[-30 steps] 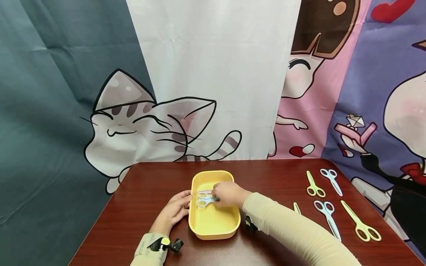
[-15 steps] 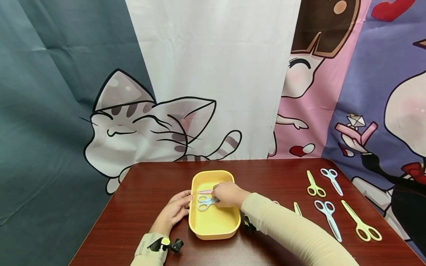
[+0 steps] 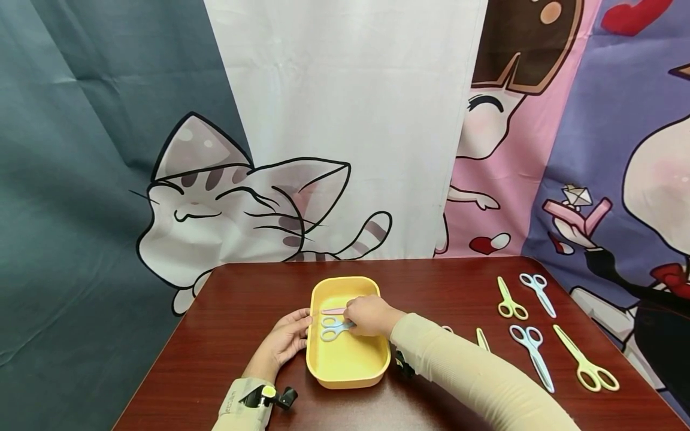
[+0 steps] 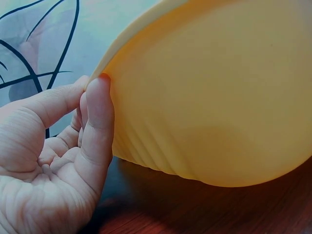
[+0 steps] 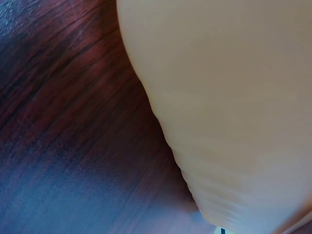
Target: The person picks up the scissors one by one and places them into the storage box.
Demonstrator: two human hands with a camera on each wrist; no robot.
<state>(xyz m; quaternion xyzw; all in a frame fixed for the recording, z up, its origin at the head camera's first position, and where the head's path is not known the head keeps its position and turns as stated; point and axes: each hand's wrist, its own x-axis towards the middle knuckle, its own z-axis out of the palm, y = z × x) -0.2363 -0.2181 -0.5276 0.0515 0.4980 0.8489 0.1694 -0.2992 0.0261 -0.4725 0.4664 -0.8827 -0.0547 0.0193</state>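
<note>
Head: in 1 yellow oblong plastic tray [image 3: 347,359], the right hand [image 3: 369,315] grips 1 pale-blue plastic scissors [image 3: 341,327] beside 1 pink plastic blade [image 3: 333,311]; toward the brown wooden table's [image 3: 431,278] right edge lie 2 other blue scissors [image 3: 539,364], 3 yellow-green scissors [image 3: 570,346], 1 part-hidden. Left wrist: the left hand [image 4: 63,170] pinches the tray's rim; tugging could tip it. Right wrist: tray wall, table.

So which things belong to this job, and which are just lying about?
Job, apparently: yellow rectangular plastic tray; blue plastic scissors inside; slim pink piece.

Probably lying about on table: far green scissors; far blue scissors; near blue scissors; rightmost green scissors.
</note>
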